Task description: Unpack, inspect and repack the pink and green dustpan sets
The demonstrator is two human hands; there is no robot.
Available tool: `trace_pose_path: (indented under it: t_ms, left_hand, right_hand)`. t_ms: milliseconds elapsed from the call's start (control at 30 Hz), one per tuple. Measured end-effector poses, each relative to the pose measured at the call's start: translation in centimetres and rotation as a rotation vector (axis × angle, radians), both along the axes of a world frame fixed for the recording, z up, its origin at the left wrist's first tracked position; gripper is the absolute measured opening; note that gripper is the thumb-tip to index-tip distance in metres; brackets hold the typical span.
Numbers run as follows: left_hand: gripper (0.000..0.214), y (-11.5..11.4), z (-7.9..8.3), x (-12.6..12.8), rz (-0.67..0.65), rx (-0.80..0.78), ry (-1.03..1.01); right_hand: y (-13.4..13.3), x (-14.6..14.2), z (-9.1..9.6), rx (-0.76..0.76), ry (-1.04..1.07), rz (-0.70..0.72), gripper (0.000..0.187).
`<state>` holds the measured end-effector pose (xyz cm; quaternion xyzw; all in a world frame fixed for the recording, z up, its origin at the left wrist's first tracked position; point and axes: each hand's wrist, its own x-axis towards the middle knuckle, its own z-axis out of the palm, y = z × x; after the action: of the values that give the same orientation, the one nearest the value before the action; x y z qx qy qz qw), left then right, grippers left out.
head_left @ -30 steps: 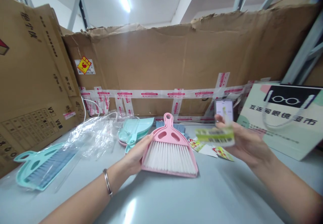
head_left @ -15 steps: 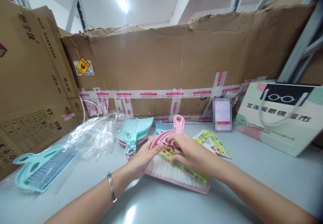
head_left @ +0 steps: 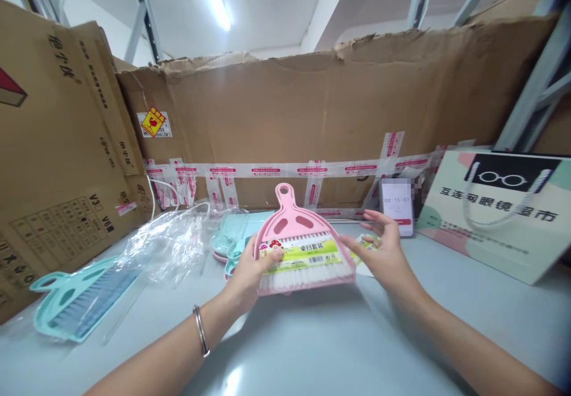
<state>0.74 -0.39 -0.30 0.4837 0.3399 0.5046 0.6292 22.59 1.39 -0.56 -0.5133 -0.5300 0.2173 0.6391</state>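
Note:
My left hand [head_left: 253,270] grips the left edge of a pink dustpan [head_left: 292,220], its thumb on the front. A white-bristled brush [head_left: 307,276] lies in the pan, and a green and yellow label card [head_left: 307,253] with mushroom pictures lies across it. The dustpan is tilted up toward me with its handle pointing away. Beside its right edge is my right hand [head_left: 384,252], fingers spread and open; whether a fingertip touches the rim I cannot tell. Behind my left hand, turquoise dustpans [head_left: 236,229] lie stacked, partly hidden. More label cards [head_left: 366,244] show partly behind my right hand.
A turquoise dustpan and brush set [head_left: 84,298] in clear wrapping lies at left, near crumpled clear plastic [head_left: 167,244]. A phone [head_left: 397,206] leans at the back beside a paper bag [head_left: 495,211]. Cardboard boxes [head_left: 267,110] wall in the grey table [head_left: 303,348].
The pink dustpan has been raised and turned to face me, its label now lying straight across. My right hand has moved off the label to the right and spread its fingers.

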Motion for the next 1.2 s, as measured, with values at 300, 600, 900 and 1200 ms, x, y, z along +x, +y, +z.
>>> trace_pose_path:
  t_ms: [300,600,900,1200]
  left_hand:
    - [0.063,-0.9,0.3,0.9,0.139,0.088,-0.078]
    - [0.046,0.5,0.9,-0.7,0.121,0.369,0.391]
    - [0.040,4.9,1.4,-7.7,0.651,0.463,1.744]
    - [0.037,5.2,2.1,-8.8,0.653,0.374,1.823]
  right_hand:
    - [-3.9,-6.0,-1.7,-0.438,0.764,0.786,0.037]
    - [-3.9,-5.6,-1.4,-0.468,0.981,0.556,0.043]
    - [-2.5,-2.9,0.2,-0.261,1.018,0.359,0.042]
    - [-3.1,-3.7,-0.7,-0.352,0.956,0.429,0.043]
